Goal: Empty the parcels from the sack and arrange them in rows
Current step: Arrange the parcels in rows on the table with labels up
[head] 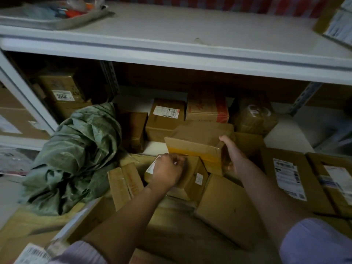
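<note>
The left hand lies curled over the top of a small brown box with a white sticker on its side, fingers closed on its upper edge. The right hand is clamped on the right end of a longer box with a yellow band along its front face, thumb on top and fingers under the end. This box is tilted, its front edge raised just above the small box, the two close enough that I cannot tell whether they touch.

The green sack lies crumpled and slack to the left, against the white shelf post, its right edge near a narrow parcel lying flat.

Behind the hands, under the white shelf board, a back row of parcels stands edge to edge: a dark one, one with a barcode label, one with red print and a taped one. A bare strip of the lower shelf shows to the right of the taped one.

In front, parcels crowd the floor with hardly a gap: a plain box just below the right wrist, and two flat labelled cartons side by side at the right. The upper shelf is mostly bare, with a grey cloth at its left end.
</note>
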